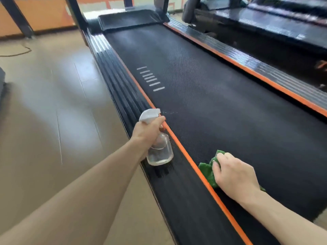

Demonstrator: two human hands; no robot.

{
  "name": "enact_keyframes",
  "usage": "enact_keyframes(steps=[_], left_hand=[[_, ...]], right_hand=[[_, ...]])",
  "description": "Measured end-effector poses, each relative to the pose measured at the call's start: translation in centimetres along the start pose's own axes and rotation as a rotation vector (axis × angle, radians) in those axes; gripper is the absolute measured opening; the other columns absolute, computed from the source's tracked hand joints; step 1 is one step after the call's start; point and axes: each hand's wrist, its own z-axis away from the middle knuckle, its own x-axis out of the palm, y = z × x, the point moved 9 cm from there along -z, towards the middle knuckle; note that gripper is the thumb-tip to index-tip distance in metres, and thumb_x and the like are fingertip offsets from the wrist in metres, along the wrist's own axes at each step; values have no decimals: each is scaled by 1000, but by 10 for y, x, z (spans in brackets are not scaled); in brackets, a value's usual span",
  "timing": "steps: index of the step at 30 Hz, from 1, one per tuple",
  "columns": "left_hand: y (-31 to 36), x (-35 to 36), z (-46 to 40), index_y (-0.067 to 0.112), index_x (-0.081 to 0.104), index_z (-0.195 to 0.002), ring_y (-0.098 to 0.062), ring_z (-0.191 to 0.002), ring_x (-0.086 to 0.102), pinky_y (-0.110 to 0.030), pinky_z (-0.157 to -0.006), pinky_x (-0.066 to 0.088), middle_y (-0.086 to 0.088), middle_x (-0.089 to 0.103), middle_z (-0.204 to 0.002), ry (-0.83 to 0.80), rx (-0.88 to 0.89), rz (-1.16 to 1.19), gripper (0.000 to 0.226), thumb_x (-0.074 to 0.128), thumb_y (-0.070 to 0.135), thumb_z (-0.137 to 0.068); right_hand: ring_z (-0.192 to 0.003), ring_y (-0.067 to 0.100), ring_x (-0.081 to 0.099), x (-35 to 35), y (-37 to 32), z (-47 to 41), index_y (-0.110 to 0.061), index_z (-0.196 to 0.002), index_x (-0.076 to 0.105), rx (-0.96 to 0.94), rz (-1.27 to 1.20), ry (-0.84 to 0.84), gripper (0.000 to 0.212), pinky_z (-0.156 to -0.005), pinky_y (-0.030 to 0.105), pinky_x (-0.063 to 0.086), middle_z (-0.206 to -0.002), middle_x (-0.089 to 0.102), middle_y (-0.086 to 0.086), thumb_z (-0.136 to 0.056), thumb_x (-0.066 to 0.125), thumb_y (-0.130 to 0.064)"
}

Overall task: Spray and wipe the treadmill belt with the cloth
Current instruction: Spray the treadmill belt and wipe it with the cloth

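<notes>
The black treadmill belt runs from near right to far centre, edged by orange strips. My left hand grips a clear spray bottle with a white trigger head, held over the left side rail; its nozzle points at the belt and a faint mist shows just in front of it. My right hand presses a green cloth flat on the belt's near left edge, beside the orange strip. Most of the cloth is hidden under the hand.
The ribbed black side rail borders the belt on the left, with tan floor beyond it. A second treadmill stands close on the right. White stripe marks lie on the belt. Frame uprights rise at the far end.
</notes>
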Motion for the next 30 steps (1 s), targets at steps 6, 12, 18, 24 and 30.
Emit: enact_keyframes(steps=[6,12,18,24,30], left_hand=[[-2,0,-24,19,71,-73,-33,-91,78,-57,-100,60,-9,74,-84,-90,-33,203,27,78,45,-77],[-10,-9,-40,28,80,-72,-35,-104,78,-55,-105,56,-12,81,-109,-108,-44,281,33,73,60,-66],[-18,-9,-46,22,80,-101,-34,-106,78,-57,-105,56,-8,81,-110,-116,-61,322,61,76,67,-60],[-17,-8,-45,30,82,-74,-34,-106,78,-57,-106,55,-8,82,-106,-125,-42,272,35,75,63,-66],[25,11,-57,6,78,-105,-12,-67,74,-20,-68,60,0,79,-94,-240,107,151,26,72,31,-99]], right_hand=[[-68,22,59,1,-3,-1,-27,-79,34,63,64,-85,25,-55,31,35,-73,36,-10,-97,51,-32],[-56,19,51,3,-2,-4,-28,-76,33,27,122,-80,30,-51,29,32,-67,36,-11,-92,58,-29],[-61,21,57,2,0,0,-22,-76,48,60,140,-56,20,-50,30,35,-69,38,-10,-91,58,-30],[-57,23,57,-8,-12,-7,-19,-71,49,-116,83,79,24,-48,29,34,-67,48,-5,-89,45,-34],[-64,26,62,29,-55,-133,-18,-74,54,-108,0,92,25,-50,30,33,-73,57,-2,-89,43,-35]])
